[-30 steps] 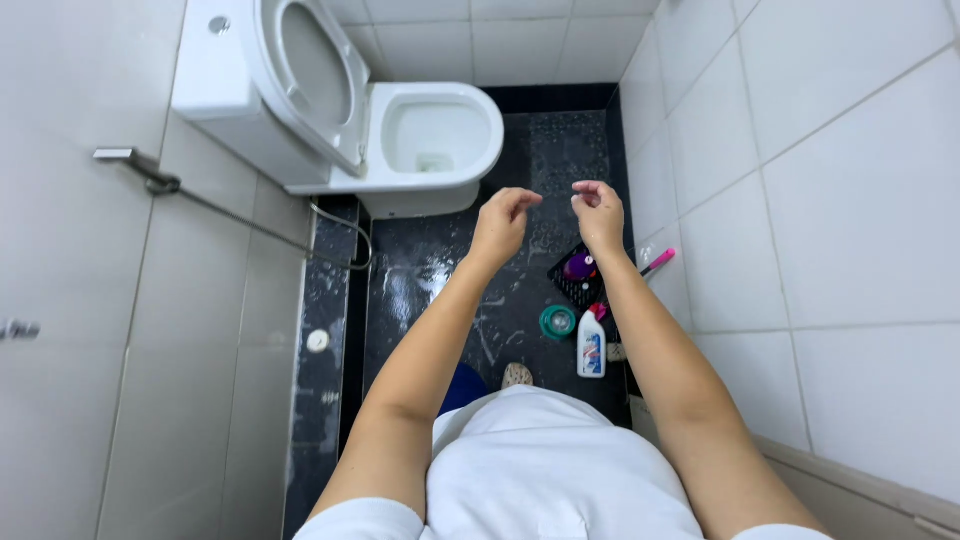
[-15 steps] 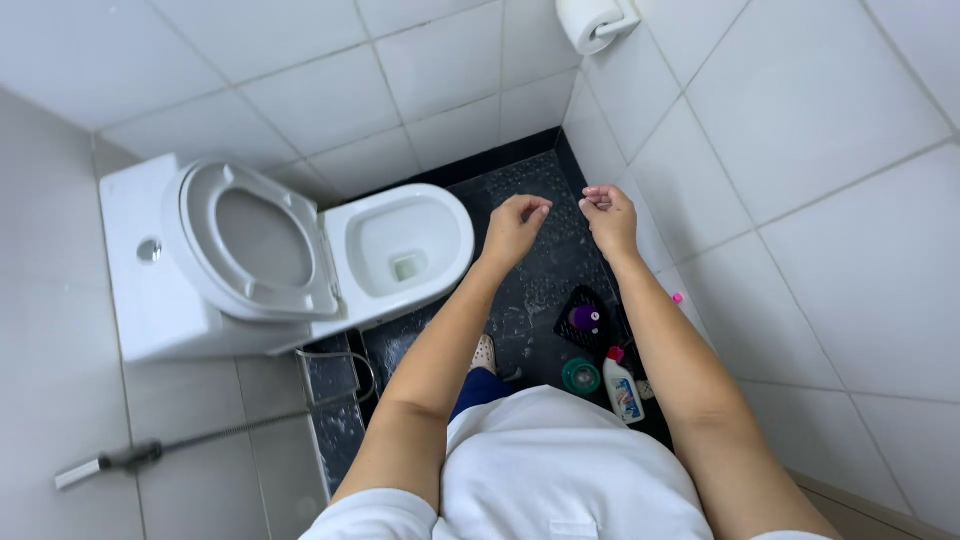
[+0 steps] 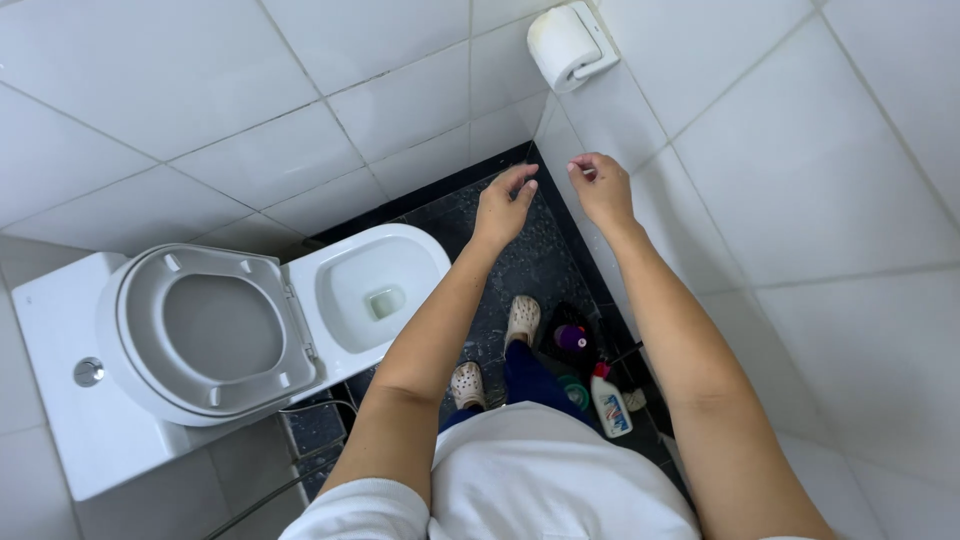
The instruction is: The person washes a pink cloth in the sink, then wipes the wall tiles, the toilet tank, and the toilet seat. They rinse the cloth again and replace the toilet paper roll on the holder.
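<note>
From my seat I see, at the far left, the white ceramic toilet with its round plastic seat and lid raised against the cistern, and the bowl open with a little water at the bottom. Just right of the bowl, my left hand is stretched forward over the dark speckled floor; its grip is loose, fingers bent and slightly parted, and it has hold of nothing that I can see. Below it, between my forearms, stand two pale perforated clogs on the dark floor, and beside them a small cluster of cleaning things: a dark bottle with a purple cap and a white plastic bottle with a red cap, close to the wall. Next comes my right hand, raised near the white tiled wall; thumb and fingertips are pinched close, but whether they hold anything is too small to tell. Above it, well apart from that hand, a white paper roll in its wall holder hangs in the corner.
</note>
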